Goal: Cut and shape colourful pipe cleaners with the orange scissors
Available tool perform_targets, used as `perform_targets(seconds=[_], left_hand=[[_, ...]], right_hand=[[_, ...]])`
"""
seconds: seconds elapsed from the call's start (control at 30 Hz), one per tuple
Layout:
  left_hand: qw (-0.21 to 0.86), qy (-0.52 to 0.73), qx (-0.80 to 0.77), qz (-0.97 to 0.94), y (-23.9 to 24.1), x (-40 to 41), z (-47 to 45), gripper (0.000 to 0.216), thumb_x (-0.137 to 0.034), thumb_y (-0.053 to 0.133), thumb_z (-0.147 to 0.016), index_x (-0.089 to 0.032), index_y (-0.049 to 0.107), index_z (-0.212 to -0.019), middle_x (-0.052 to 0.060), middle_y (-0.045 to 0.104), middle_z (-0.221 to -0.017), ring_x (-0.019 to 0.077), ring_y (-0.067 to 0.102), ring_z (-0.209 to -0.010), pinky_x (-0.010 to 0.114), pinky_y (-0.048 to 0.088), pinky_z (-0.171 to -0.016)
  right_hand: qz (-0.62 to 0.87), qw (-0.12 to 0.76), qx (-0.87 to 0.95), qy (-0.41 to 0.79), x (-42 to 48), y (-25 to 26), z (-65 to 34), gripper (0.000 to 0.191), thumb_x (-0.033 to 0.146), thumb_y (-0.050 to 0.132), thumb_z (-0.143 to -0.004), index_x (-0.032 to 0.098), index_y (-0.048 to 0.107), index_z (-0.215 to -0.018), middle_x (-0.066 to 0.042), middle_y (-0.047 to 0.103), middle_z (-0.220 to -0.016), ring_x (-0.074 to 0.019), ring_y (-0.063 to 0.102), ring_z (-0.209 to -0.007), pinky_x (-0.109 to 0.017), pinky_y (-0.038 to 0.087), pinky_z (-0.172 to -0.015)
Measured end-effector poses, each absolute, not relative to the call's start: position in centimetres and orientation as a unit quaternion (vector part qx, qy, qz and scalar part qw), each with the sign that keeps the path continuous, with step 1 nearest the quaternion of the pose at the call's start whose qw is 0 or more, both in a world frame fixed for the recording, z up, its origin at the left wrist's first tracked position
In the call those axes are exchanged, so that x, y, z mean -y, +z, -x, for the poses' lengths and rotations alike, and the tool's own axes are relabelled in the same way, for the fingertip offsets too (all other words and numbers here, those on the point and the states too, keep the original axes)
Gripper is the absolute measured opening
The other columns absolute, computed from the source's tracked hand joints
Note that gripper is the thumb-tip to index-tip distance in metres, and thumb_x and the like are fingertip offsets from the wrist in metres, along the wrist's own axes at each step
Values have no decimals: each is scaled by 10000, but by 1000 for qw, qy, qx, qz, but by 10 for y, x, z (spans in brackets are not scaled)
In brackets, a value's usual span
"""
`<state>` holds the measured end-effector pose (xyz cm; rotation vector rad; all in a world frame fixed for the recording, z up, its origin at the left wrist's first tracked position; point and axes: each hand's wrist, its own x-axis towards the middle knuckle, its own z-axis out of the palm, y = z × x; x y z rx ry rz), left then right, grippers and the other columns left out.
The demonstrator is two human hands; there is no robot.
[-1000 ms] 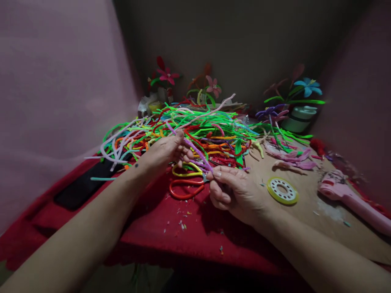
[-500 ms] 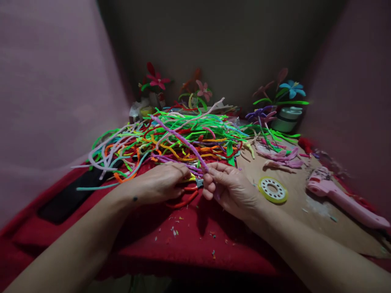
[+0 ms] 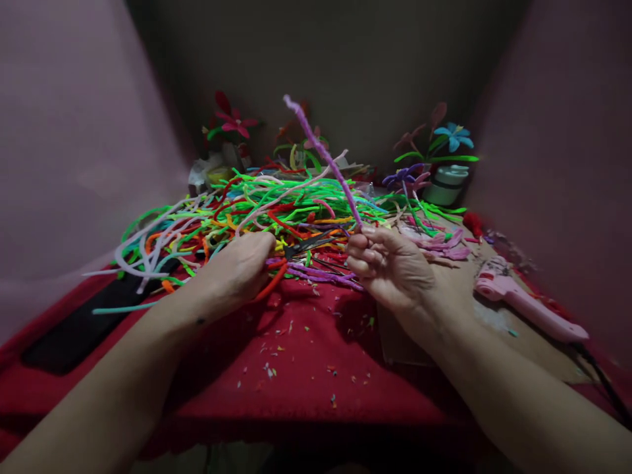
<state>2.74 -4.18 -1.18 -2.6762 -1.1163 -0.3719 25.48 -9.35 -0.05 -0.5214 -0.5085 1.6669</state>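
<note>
My right hand (image 3: 392,266) is closed on the lower end of a purple pipe cleaner (image 3: 323,155), which stands up and leans left over the pile. My left hand (image 3: 237,266) is closed around the orange handles of a pair of scissors (image 3: 307,244). Their dark blades point right, toward my right hand, just above the red cloth. Both hands hover at the near edge of a big heap of coloured pipe cleaners (image 3: 257,210).
A pink glue gun (image 3: 523,299) lies on a brown cardboard sheet (image 3: 538,352) at the right. Pipe-cleaner flowers in pots (image 3: 447,181) stand along the back wall. A black flat object (image 3: 74,336) lies at the left on the red cloth (image 3: 306,375), which is dotted with small clippings.
My right hand has raised the purple pipe cleaner from lying over the pile to nearly upright. My left hand let go of it and closed on the scissors, lifting them.
</note>
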Motion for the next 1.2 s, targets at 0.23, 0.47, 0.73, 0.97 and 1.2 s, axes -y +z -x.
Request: perform_targets(seconds=[0.23, 0.47, 0.73, 0.97, 1.2], left_hand=[[100, -212, 367, 900, -2, 45, -24, 162, -73, 428, -688, -171, 428, -816, 44, 493, -764, 164, 442, -681, 288, 358, -615], [105, -205, 351, 907, -3, 52, -33, 115, -90, 433, -727, -178, 437, -800, 30, 512, -743, 163, 448, -665, 279, 347, -622], [129, -187, 352, 908, -10, 50, -35, 118, -82, 428, -735, -191, 408, -774, 33, 507, -735, 173, 455, -681, 295, 342, -643], [124, -168, 370, 905, -10, 55, -38, 81, -117, 399, -778, -196, 412, -763, 43, 511, -729, 171, 444, -662, 300, 347, -622], [133, -163, 375, 903, -13, 55, -38, 131, -123, 352, -802, -190, 452, -753, 53, 517, -712, 181, 450, -643, 313, 343, -609]], right_hand=[[249, 624, 187, 717, 89, -10, -252, 134, 83, 560, -715, 151, 490, -623, 13, 524, -556, -40, 407, -428, -133, 267, -337], [245, 605, 203, 730, 90, -18, -249, 58, 81, 562, -721, 117, 552, -676, 7, 541, -560, -35, 438, -441, -131, 284, -350], [269, 601, 247, 711, 90, -21, -249, 113, 73, 596, -679, 139, 566, -766, 24, 585, -563, -38, 463, -434, -132, 285, -349], [289, 616, 270, 682, 93, -21, -246, 88, 93, 602, -657, 134, 578, -733, 8, 608, -555, -57, 488, -430, -146, 313, -341], [298, 616, 290, 670, 93, -21, -244, 42, 103, 597, -669, 126, 590, -704, 5, 620, -560, -61, 494, -422, -154, 345, -328]])
